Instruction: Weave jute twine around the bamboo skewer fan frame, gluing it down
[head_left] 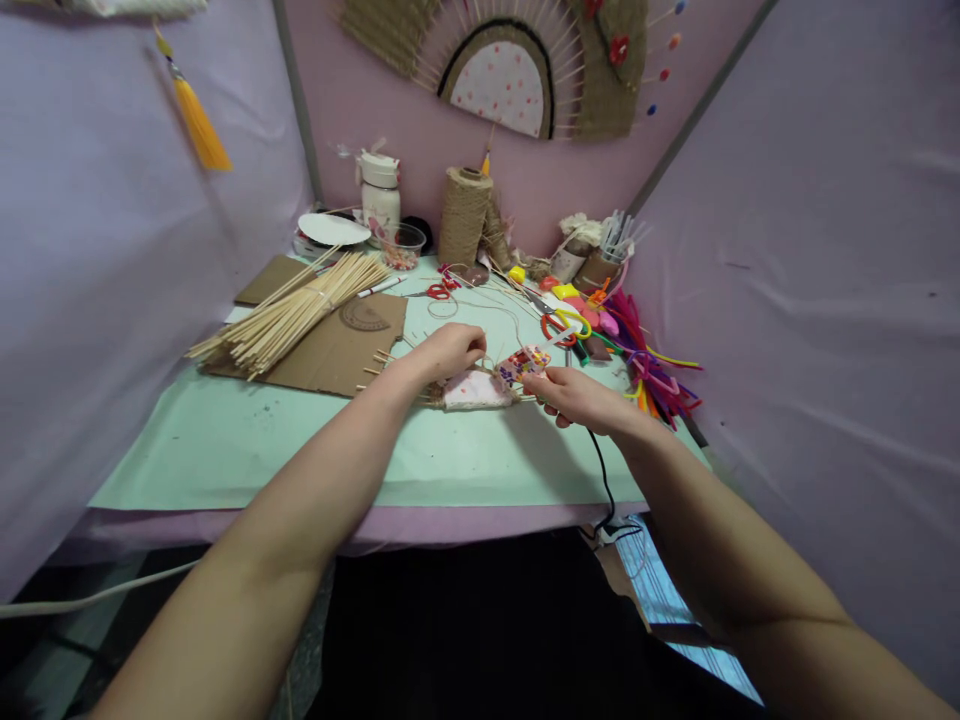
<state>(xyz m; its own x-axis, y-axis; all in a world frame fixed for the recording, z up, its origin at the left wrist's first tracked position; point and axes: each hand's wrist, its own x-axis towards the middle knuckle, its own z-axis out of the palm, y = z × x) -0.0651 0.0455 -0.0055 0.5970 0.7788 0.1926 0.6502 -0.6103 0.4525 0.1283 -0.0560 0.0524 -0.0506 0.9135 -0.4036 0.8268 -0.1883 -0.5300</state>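
Observation:
A small fan-shaped craft piece (pixel 474 390) of pale dotted fabric and thin sticks lies on the mint-green table mat (pixel 225 440). My left hand (pixel 448 352) rests curled over its upper left edge, fingers closed on it. My right hand (pixel 581 397) pinches a small object with a multicoloured pattern (pixel 523 364) just above the piece's right side. A thin jute string (pixel 510 318) runs from the piece toward the back of the table.
A bundle of bamboo sticks (pixel 296 312) lies on brown cardboard (pixel 341 350) at the left. Jute twine spool (pixel 463 215), white bottle (pixel 379 195), plastic cup (pixel 401 245), red scissors (pixel 439 290) and coloured pipe cleaners (pixel 645 360) crowd the back and right. A black cable (pixel 604 475) hangs over the front edge.

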